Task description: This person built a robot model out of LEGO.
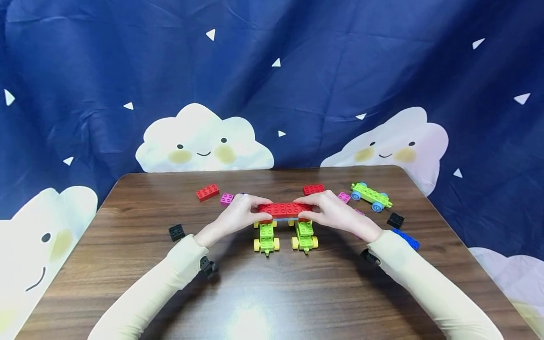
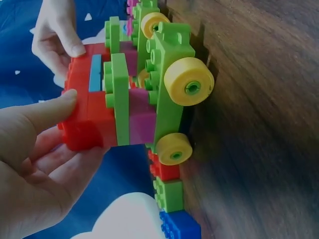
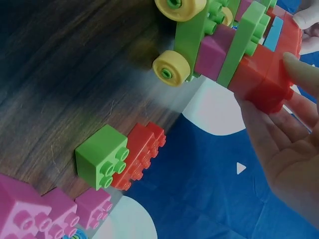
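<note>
Two green wheeled bases with yellow wheels, the left base (image 1: pixel 267 242) and the right base (image 1: pixel 305 240), stand side by side on the table. On each, a magenta brick (image 2: pixel 142 117) and a green brick (image 2: pixel 120 99) are stacked. Red bricks (image 1: pixel 284 209) lie across the top and bridge both stacks, with a blue brick (image 2: pixel 95 72) under their middle. My left hand (image 1: pixel 239 213) grips the left end of the red bricks between thumb and fingers. At the opposite end, my right hand (image 1: pixel 337 213) holds them the same way.
Loose bricks lie about the wooden table (image 1: pixel 263 302): a red brick (image 1: pixel 208 192) and black brick (image 1: pixel 176 232) to the left, another red brick (image 1: pixel 313 190) behind. At right are a green base with blue wheels (image 1: pixel 371 195), a black brick (image 1: pixel 395 220) and a blue brick (image 1: pixel 406 239).
</note>
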Demonstrator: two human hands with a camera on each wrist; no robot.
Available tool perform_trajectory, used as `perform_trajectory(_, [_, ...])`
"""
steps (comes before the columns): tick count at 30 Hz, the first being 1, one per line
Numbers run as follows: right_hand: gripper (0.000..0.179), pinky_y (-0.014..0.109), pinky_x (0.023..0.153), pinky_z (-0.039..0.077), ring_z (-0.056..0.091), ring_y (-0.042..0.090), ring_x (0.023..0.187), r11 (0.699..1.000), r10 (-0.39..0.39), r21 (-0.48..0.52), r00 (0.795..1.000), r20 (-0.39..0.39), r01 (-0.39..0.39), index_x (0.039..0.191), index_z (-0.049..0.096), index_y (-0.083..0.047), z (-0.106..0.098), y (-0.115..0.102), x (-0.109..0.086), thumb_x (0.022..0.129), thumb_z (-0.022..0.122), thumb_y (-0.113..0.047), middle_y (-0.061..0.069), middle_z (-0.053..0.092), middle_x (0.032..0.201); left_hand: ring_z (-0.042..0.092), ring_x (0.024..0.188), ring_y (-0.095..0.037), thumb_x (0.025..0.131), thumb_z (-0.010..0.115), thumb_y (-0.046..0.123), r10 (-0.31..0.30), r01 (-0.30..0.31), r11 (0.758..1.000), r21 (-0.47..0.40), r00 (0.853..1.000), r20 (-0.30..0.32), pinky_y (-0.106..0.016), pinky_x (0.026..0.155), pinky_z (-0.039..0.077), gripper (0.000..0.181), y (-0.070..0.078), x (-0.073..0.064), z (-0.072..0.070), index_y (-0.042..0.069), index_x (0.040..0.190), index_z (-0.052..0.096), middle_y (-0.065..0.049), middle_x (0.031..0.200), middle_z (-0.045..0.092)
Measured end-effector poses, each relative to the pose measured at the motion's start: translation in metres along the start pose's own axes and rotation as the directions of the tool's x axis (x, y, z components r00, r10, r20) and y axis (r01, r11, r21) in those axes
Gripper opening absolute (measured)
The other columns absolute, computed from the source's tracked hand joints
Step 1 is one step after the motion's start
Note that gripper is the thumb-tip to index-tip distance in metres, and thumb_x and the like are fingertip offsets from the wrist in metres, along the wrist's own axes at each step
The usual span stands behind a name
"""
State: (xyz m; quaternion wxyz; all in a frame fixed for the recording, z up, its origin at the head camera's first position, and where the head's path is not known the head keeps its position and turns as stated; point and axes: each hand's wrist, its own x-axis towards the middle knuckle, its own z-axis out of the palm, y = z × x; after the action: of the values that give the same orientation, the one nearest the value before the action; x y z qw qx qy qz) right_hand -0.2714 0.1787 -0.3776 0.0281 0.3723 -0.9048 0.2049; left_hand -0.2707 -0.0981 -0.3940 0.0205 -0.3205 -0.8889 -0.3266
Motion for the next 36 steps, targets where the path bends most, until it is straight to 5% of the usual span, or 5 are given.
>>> perform_trajectory(8, [0.039, 0.025, 0.07, 0.055, 0.063, 0.008, 0.076, 0.998, -0.056, 0.0, 0.998, -0.019, 0.056, 0.119, 0.072, -0.006, 0.0, -0.001, 0.003, 0.086, 0.077, -0.026, 0.008, 0.077, 0.106, 0.042, 0.053, -0.005, 0.083, 0.08, 0.025, -0.003, 0.002, 0.999, 0.047, 1.0, 0.008, -0.017, 0.051, 0.031, 0.035, 0.005, 0.003, -0.002, 0.009, 0.113, 0.075, -0.007, 0.092, 0.078])
perform_trajectory(18, [0.041, 0.019, 0.062, 0.048, 0.055, 0.005, 0.066, 0.999, -0.035, 0.005, 0.999, 0.022, 0.035, 0.121, 0.071, -0.005, -0.002, -0.002, 0.006, 0.086, 0.077, -0.028, 0.009, 0.077, 0.104, 0.045, 0.054, -0.004, 0.084, 0.079, 0.023, -0.041, 0.042, 0.996, 0.074, 0.999, -0.009, -0.017, 0.051, 0.033, 0.036, 0.01, 0.002, 0.001, 0.006, 0.116, 0.073, -0.009, 0.093, 0.078])
perform_trajectory(28, [0.039, 0.019, 0.059, 0.045, 0.052, 0.006, 0.064, 1.0, -0.015, 0.008, 0.999, 0.029, 0.015, 0.119, 0.071, -0.005, -0.002, -0.005, 0.005, 0.086, 0.077, -0.025, 0.009, 0.077, 0.1, 0.061, 0.072, -0.008, 0.085, 0.078, 0.025, -0.038, 0.038, 0.995, 0.097, 0.999, -0.003, -0.017, 0.062, 0.045, 0.035, 0.011, 0.002, 0.002, 0.009, 0.115, 0.073, -0.007, 0.102, 0.077])
perform_trajectory(36, [0.04, 0.018, 0.055, 0.041, 0.046, 0.004, 0.06, 1.0, -0.008, 0.005, 0.999, 0.038, 0.008, 0.12, 0.071, -0.005, -0.003, -0.005, 0.005, 0.087, 0.076, -0.025, 0.009, 0.077, 0.102, 0.055, 0.067, -0.008, 0.085, 0.078, 0.025, -0.02, 0.02, 0.995, 0.102, 1.0, -0.005, -0.017, 0.058, 0.04, 0.034, 0.01, 0.001, 0.003, 0.009, 0.116, 0.073, -0.007, 0.1, 0.077])
